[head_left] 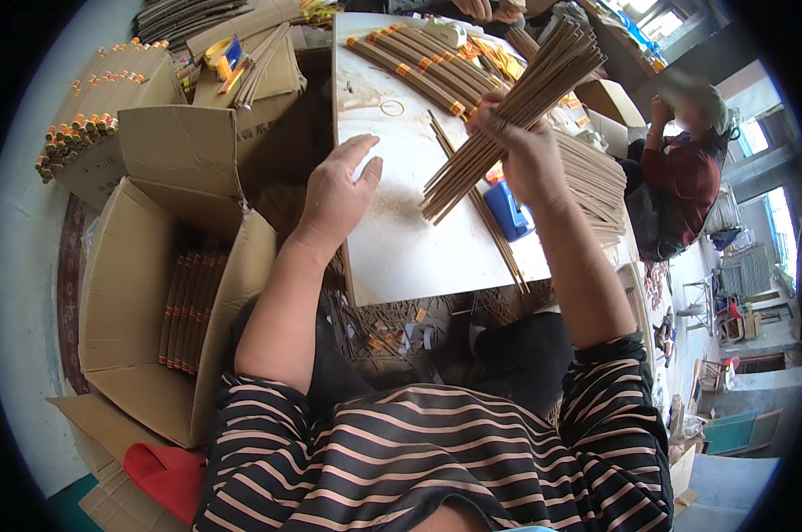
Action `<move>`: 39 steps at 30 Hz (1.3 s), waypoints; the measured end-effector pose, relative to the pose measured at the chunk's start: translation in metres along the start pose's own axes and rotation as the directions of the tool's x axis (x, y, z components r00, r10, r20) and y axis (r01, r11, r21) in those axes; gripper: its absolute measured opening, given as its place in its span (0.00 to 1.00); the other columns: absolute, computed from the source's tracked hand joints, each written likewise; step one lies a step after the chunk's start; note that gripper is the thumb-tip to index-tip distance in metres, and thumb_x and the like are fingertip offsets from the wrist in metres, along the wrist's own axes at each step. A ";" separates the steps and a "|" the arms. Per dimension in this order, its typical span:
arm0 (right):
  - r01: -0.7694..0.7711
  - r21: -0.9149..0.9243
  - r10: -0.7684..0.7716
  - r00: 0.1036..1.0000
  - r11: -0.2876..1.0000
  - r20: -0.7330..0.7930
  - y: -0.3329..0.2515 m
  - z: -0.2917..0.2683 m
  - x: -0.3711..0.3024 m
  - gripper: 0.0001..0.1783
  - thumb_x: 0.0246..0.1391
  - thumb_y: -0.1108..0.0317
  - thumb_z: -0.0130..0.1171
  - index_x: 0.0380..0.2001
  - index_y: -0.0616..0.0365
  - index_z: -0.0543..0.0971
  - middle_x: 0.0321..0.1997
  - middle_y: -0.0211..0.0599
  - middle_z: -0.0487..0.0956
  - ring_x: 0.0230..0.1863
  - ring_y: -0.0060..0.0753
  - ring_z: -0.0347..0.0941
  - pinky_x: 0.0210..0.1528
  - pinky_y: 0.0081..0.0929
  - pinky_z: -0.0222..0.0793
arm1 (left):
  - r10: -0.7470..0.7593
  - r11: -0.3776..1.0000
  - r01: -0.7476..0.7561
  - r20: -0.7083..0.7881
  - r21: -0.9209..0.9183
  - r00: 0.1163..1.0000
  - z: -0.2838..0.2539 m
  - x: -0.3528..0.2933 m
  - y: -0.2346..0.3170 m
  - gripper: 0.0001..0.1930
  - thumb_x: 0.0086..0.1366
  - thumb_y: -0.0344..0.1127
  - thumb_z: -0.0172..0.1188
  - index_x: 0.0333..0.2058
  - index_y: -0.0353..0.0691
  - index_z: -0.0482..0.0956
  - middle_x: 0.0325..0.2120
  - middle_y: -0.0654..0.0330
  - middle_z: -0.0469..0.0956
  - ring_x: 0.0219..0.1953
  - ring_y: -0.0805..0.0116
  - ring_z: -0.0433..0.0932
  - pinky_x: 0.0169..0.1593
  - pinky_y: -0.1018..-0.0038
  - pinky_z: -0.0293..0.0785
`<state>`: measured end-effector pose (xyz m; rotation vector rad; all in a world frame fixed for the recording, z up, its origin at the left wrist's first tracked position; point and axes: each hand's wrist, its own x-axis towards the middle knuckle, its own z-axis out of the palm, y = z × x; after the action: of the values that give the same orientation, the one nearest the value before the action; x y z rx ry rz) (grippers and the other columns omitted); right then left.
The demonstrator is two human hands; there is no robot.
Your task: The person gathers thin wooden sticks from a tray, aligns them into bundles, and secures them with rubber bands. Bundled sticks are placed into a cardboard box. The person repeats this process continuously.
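My right hand (527, 152) is closed around a thick bundle of thin brown incense sticks (543, 87), held slanted above the white table (379, 253). My left hand (341, 188) is raised at the table's left edge, fingers apart and holding nothing. Under the bundle, a few loose sticks (500, 241) lie beside a blue object (509, 211) whose kind I cannot make out. A yellowish rubber band (392, 108) rests on the tabletop. More loose sticks (593, 182) are heaped to the right of my right forearm.
Wrapped incense bundles (423, 66) lie at the table's far side. An open carton (122, 293) with wrapped bundles (191, 310) stands at left; more bundles (109, 93) are stacked behind. Another person (685, 177) sits at right; someone's hands (490, 9) show at the far edge.
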<state>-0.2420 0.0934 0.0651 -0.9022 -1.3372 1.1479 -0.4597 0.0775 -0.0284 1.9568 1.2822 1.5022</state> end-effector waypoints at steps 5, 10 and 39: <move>-0.058 0.073 0.054 0.997 0.996 0.050 0.020 0.012 -0.006 0.11 0.47 0.72 0.63 0.35 0.59 0.75 0.32 0.31 0.76 0.37 0.23 0.72 0.42 0.23 0.68 | -0.017 0.999 0.016 -0.015 -0.037 1.000 -0.007 0.001 0.006 0.14 0.58 0.31 0.56 0.42 0.32 0.75 0.42 0.46 0.75 0.45 0.53 0.75 0.48 0.69 0.71; 0.039 0.018 -0.040 0.993 0.999 0.108 -0.003 0.023 -0.007 0.08 0.49 0.72 0.61 0.34 0.58 0.76 0.31 0.28 0.75 0.36 0.22 0.71 0.42 0.22 0.67 | -0.020 0.999 0.019 -0.021 -0.038 1.000 -0.011 0.000 0.007 0.14 0.58 0.31 0.56 0.42 0.32 0.75 0.42 0.46 0.75 0.45 0.53 0.75 0.49 0.69 0.71; -0.107 -0.832 0.440 0.881 0.544 0.175 0.039 0.068 -0.092 0.16 0.46 0.64 0.64 0.28 0.63 0.68 0.21 0.30 0.71 0.22 0.24 0.66 0.25 0.22 0.64 | -0.547 0.133 0.188 0.087 -0.973 0.833 -0.018 0.023 0.014 0.10 0.59 0.36 0.59 0.21 0.42 0.70 0.14 0.63 0.69 0.15 0.72 0.67 0.26 0.72 0.68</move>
<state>-0.3030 0.0053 0.0089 -1.6796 -2.1765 0.9359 -0.4691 0.0848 0.0018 0.4838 0.4818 1.6687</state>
